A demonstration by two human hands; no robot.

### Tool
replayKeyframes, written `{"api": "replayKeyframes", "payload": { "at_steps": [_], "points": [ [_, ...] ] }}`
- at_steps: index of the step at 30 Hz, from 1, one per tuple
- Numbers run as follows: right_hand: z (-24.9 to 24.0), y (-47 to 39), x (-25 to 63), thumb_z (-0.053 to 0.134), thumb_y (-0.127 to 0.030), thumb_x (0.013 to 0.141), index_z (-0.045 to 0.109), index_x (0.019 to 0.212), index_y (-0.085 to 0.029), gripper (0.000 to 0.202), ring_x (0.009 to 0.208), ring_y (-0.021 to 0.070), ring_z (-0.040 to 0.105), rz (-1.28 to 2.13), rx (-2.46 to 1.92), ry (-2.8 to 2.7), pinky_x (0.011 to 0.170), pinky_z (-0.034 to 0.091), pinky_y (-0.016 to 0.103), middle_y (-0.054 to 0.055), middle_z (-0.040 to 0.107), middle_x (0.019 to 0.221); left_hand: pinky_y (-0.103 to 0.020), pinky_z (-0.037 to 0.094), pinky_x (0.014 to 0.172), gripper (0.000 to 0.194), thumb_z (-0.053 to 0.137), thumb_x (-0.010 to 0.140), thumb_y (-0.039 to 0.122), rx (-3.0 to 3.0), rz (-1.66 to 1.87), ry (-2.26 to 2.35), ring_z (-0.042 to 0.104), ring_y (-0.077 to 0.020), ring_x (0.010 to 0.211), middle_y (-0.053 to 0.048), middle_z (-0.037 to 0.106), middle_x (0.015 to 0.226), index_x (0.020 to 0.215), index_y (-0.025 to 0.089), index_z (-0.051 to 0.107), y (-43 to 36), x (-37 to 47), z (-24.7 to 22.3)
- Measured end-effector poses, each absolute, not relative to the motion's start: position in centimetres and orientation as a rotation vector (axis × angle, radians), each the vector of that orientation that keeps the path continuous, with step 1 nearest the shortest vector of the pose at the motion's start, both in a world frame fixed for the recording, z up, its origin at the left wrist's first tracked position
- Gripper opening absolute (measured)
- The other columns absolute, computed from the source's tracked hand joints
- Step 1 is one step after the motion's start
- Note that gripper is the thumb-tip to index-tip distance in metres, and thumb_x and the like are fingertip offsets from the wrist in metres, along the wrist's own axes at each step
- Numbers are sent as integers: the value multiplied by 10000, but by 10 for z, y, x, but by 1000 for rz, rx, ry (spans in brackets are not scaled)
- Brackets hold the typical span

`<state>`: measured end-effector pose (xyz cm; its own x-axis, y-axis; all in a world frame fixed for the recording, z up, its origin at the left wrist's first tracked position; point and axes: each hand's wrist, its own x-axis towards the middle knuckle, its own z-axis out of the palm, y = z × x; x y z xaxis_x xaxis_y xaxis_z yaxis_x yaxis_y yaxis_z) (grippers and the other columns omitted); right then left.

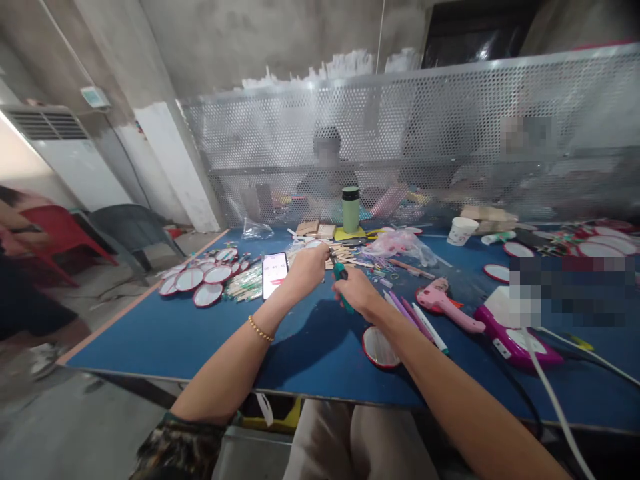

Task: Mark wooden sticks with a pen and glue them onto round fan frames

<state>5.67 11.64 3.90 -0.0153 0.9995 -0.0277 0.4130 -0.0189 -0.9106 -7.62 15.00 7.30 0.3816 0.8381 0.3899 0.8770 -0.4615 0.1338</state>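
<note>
My right hand (356,290) is closed around the green handles of a pair of pliers (341,272), their metal jaws pointing up and left. Just left of them, my left hand (311,265) has its fingers pinched together at the plier tips; what they hold is too small to make out. A lit phone (275,275) lies beside my left hand. Behind both hands are scattered wooden sticks (345,253). One round, red-rimmed disc (381,347) lies under my right forearm, partly covered by it.
Red-rimmed discs (207,294) and bundled sticks (245,283) lie left. Pens (427,325), a pink glue gun (447,303) and a purple device (520,343) with cables lie right. A green bottle (351,212) and paper cup (461,231) stand near the perforated screen (280,133). People sit beyond.
</note>
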Motion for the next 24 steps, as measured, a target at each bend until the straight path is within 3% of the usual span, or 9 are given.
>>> {"api": "replayKeyframes", "payload": {
  "at_steps": [18,24],
  "points": [
    [47,112,49,524,-42,752,503,683,-179,154,392,100,530,1371,-1441,-1293,409,472,218,-47,538,499,-323,433,716,307,394,919,93,-2479,-393,-1635,667,-278,913,-159,712,976,1078,151,651,160,-75,66],
    [43,114,50,570,-144,909,576,758,-143,151,443,83,544,1430,-1475,-1297,446,485,215,-49,554,576,-329,442,743,342,407,867,37,-2491,-358,-1640,668,-282,936,-166,707,999,1076,148,654,158,-74,65]
  ]
}}
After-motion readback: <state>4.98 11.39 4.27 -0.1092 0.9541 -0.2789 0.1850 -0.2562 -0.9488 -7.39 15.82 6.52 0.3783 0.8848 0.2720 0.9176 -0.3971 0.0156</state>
